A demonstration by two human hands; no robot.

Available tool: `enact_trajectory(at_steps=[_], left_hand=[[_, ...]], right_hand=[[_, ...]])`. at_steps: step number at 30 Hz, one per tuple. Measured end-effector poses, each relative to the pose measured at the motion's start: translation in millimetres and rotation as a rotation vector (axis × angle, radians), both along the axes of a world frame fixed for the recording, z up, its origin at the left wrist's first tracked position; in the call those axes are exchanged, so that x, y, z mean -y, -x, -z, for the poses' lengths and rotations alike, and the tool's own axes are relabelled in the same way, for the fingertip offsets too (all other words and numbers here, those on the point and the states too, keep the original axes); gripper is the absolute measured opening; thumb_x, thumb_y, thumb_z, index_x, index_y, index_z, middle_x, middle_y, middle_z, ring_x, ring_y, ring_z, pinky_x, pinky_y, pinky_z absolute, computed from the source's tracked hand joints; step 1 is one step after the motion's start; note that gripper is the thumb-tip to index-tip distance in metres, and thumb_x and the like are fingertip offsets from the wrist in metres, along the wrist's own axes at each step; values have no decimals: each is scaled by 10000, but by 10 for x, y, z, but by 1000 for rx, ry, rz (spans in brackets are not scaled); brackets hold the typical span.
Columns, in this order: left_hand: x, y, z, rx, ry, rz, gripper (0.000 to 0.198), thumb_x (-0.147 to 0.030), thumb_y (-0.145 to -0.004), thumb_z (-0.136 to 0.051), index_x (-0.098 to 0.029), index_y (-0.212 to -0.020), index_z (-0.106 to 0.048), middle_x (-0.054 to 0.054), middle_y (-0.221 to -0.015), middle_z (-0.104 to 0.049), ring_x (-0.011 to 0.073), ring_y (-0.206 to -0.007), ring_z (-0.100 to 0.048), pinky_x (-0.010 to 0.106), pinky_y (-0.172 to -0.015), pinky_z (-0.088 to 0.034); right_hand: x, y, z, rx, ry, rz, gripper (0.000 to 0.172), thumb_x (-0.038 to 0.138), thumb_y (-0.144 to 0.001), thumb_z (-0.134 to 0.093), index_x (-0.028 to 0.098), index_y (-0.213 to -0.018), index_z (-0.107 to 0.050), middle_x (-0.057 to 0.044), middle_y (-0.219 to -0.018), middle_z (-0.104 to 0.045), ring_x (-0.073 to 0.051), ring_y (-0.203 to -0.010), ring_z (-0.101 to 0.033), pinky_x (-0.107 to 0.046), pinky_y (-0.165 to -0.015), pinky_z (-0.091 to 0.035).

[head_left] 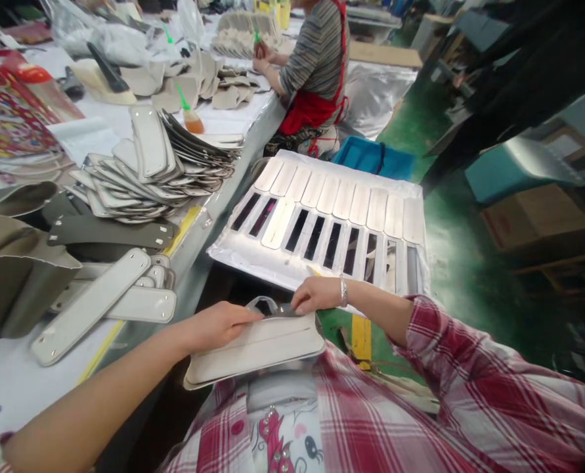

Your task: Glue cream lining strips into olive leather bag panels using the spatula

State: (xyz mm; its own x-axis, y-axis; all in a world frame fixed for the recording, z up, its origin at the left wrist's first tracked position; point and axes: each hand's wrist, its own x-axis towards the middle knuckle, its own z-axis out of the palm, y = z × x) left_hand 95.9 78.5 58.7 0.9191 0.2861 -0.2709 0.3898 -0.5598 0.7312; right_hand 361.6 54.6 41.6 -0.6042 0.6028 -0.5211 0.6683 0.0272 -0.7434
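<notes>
In front of my chest lies a cream leather-like panel [262,351] with rounded corners and a slit line along it. It seems to be a small stack, with a grey-green piece [285,310] showing at its far edge. My left hand [220,325] grips the panel's left part, fingers bent over the far edge. At the far right corner, my right hand [316,294] has its fingertips pinched together on the grey-green edge. A clear loop of plastic [263,303] rises between the two hands. The undersides of both hands' grips are hidden.
Ahead stands a white slatted rack [285,269] bearing a row of cream panels [341,197]. On the left table are piled panels [144,174], loose strips [92,305] and a glue bottle [192,119]. A co-worker [316,59] sits beyond; boxes [538,217] stand right.
</notes>
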Motion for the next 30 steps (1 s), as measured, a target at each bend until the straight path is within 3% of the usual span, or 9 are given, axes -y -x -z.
enact_trajectory(at_steps=[3, 7, 11, 14, 18, 23, 26, 30], left_hand=[[30, 146, 37, 21, -27, -45, 454, -113, -794, -412, -261, -1209, -519, 12, -1252, -538, 194, -1118, -522, 320, -972, -367], [141, 167, 97, -3, -207, 63, 488, -75, -800, -358, -202, -1262, -451, 77, -1303, -484, 199, -1134, -507, 320, -958, -381], [173, 167, 144, -17, -380, 168, 474, -82, -826, -343, -150, -1293, -381, 127, -1334, -438, 204, -1163, -476, 327, -952, -395], [156, 202, 163, 4, -417, 189, 480, -93, -829, -365, -148, -1306, -358, 135, -1357, -406, 209, -1155, -483, 339, -940, -412], [65, 457, 122, 16, -296, 119, 490, -81, -805, -371, -164, -1286, -410, 103, -1318, -465, 201, -1141, -500, 322, -953, -401], [-5, 940, 84, -15, -131, -75, 405, -157, -853, -343, -229, -1212, -516, 24, -1254, -535, 159, -1119, -522, 282, -981, -374], [41, 1038, 106, -20, -177, -103, 430, -125, -823, -379, -229, -1218, -513, 33, -1273, -515, 176, -1116, -525, 313, -976, -387], [158, 1024, 89, -77, -344, -43, 493, -66, -790, -400, -192, -1265, -449, 88, -1304, -482, 192, -1119, -519, 328, -960, -407]], right_hand=[[-28, 27, 2, -51, 64, 5, 328, 273, -735, -608, 141, -1029, -665, -38, -925, -682, -146, -826, -610, -211, -753, -451], [-28, 145, 11, -86, 111, 4, 352, 296, -776, -577, 139, -1085, -638, -48, -1035, -655, -157, -937, -594, -211, -840, -426], [-18, 361, 28, -98, 35, -47, 355, 316, -825, -521, 157, -1129, -613, -44, -1113, -620, -153, -997, -571, -201, -878, -394], [-27, 541, 13, -103, -28, -102, 343, 330, -866, -455, 178, -1132, -610, -33, -1103, -624, -149, -980, -574, -209, -865, -395], [-58, 708, -28, -82, -32, -148, 349, 346, -886, -421, 202, -1154, -592, -24, -1103, -623, -163, -973, -574, -238, -857, -400], [-113, 874, -31, -112, -7, -149, 368, 367, -901, -387, 213, -1177, -576, -10, -1114, -616, -152, -978, -574, -224, -868, -392], [-159, 1038, -23, -116, -28, -233, 380, 334, -915, -357, 189, -1213, -541, -20, -1152, -594, -147, -1001, -561, -225, -890, -382], [-206, 1281, 3, -108, -107, -301, 389, 311, -922, -331, 152, -1216, -530, -56, -1175, -578, -166, -1033, -546, -253, -916, -373]])
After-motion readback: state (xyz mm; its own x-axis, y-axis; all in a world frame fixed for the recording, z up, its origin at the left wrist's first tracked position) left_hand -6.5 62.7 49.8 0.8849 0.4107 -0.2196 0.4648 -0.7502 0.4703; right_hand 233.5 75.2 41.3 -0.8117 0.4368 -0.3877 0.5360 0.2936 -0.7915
